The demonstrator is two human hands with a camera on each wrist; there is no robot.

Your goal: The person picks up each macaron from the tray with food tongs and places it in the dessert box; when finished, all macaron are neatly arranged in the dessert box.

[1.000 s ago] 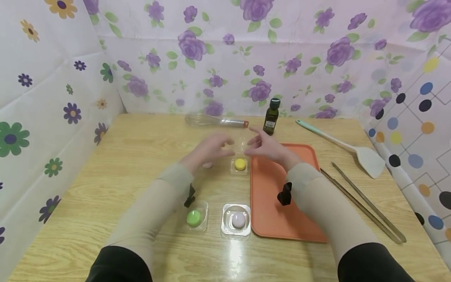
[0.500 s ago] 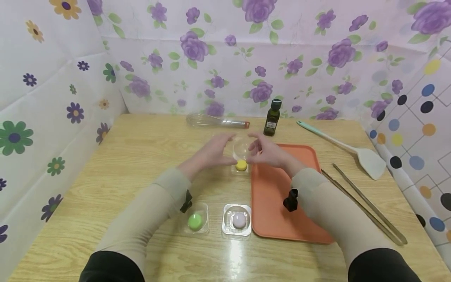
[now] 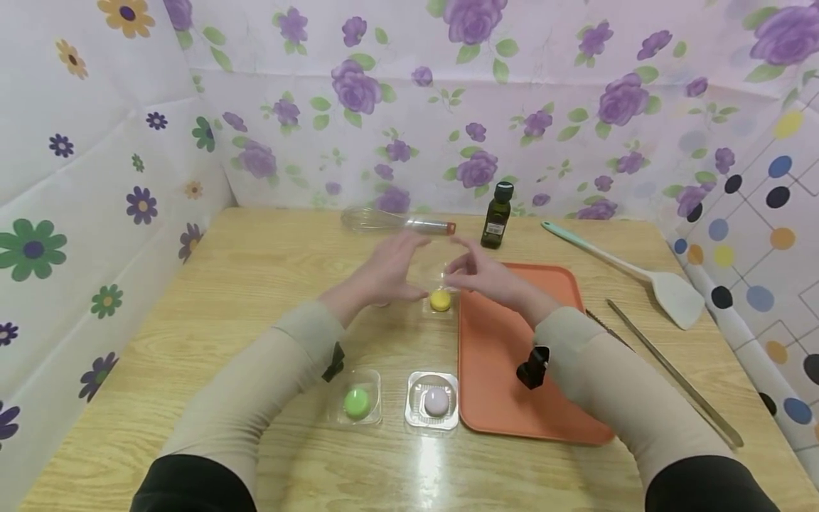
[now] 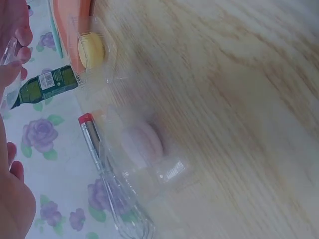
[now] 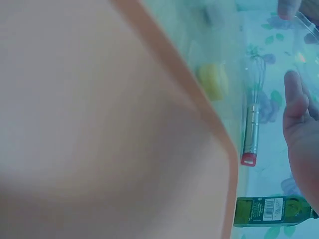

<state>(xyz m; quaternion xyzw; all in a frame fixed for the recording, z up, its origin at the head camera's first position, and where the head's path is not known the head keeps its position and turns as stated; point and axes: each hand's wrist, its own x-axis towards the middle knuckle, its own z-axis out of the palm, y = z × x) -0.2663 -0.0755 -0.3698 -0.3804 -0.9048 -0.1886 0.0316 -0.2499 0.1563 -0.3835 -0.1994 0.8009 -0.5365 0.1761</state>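
Observation:
Between my two hands, a clear plastic lid [image 3: 432,270] is held up above a clear plastic box [image 3: 430,313] with a yellow macaron [image 3: 440,300] in it. My left hand [image 3: 384,274] grips the lid's left side and my right hand [image 3: 489,274] its right side. Glare and transparency blur the lid's outline; its rim [image 5: 310,25] shows in the right wrist view. Under my left hand, a pink macaron [image 4: 142,144] sits in its own clear box. Nearer me are a green macaron [image 3: 357,403] and a pale purple macaron [image 3: 436,401], each in a clear box.
An orange tray [image 3: 499,370] lies right of the boxes, under my right forearm. Behind are a whisk [image 3: 397,221] and a dark green bottle [image 3: 496,217]. On the right lie a white spatula [image 3: 677,297] and metal tongs [image 3: 672,370], partly covered by my sleeve.
The thumb and fingers of my left hand have spread wider around the lid. The lid, seen more clearly half a second ago, remains between both hands. The boxes stay put.

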